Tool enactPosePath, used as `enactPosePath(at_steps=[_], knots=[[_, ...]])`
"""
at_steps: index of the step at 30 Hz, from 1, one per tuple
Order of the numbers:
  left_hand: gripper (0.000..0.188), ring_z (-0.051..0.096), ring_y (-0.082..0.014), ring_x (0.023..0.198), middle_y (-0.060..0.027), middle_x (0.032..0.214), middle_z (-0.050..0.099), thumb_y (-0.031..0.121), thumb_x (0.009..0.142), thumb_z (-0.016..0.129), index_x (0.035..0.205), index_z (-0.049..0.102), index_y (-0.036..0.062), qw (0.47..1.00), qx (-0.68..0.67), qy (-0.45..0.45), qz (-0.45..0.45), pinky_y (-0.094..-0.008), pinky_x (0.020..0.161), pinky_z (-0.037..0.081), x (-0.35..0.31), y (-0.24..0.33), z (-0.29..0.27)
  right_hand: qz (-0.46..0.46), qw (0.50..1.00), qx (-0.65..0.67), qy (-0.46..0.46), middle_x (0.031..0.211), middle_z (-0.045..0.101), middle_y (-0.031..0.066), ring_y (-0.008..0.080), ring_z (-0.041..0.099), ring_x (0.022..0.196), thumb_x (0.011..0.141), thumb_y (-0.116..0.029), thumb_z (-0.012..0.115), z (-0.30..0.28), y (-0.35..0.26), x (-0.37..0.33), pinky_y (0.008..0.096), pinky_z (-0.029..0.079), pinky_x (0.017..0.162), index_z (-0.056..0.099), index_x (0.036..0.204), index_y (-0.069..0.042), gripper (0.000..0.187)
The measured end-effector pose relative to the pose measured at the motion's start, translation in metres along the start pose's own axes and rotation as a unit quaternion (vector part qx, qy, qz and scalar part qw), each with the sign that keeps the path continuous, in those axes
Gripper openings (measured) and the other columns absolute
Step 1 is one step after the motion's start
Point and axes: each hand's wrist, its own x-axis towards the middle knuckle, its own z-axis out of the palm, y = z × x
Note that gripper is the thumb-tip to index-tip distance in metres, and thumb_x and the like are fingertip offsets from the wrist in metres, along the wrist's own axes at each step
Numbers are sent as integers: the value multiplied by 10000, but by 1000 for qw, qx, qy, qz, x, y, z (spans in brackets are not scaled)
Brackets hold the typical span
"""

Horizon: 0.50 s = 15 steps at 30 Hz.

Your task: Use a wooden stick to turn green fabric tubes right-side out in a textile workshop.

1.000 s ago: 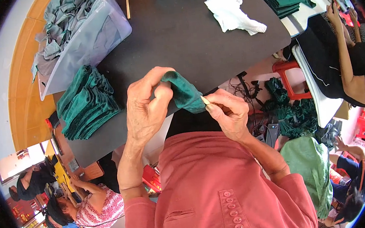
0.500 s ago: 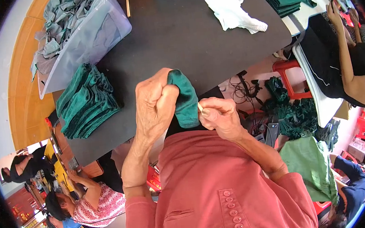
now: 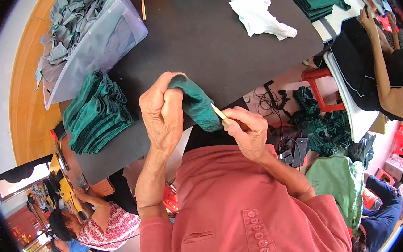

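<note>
A dark green velvety piece of cloth (image 3: 196,102) hangs curved between my hands, over the near edge of the dark table. My left hand (image 3: 162,111) is closed in a fist on its upper end. Between thumb and fingers, my right hand (image 3: 247,131) pinches a pale, slim pointed stick (image 3: 218,112), its tip touching the cloth's right side. Whatever part of the cloth lies inside my left fist is hidden. To the left of my left hand, a pile of green velvet pieces (image 3: 97,114) lies on the table.
Behind the pile leans a translucent plastic bin (image 3: 110,43) full of grey-green cloth. A crumpled white cloth (image 3: 260,16) lies on the dark table (image 3: 189,30). Folded green cloths (image 3: 312,1) sit at the far right, near a red stool (image 3: 321,90). Other people work on both sides.
Both hands and the cloth have shifted slightly; my left hand moved left and up. More of the pale stick now shows, and the cloth is stretched out more slantwise.
</note>
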Motion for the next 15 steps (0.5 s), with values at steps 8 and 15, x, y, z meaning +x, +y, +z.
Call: enactPosePath(at_steps=[8, 15], knots=[[151, 416, -86, 557, -50, 628, 469, -53, 747, 425, 822, 555, -48, 999, 13, -26, 18, -233, 514, 351, -2, 0, 0, -10, 1000, -6, 4, 686, 541, 12, 44, 429, 558, 846, 1, 607, 0, -5, 4, 202, 312, 471, 664, 1001, 22, 166], [161, 431, -128, 530, -88, 633, 484, -24, 743, 396, 791, 547, -49, 998, 0, -64, -1, -263, 513, 372, -2, -7, 6, -21, 997, 73, -7, 709, 559, 32, 62, 458, 571, 866, -77, 613, 5, 2, 1, 197, 336, 486, 638, 1010, 62, 202]])
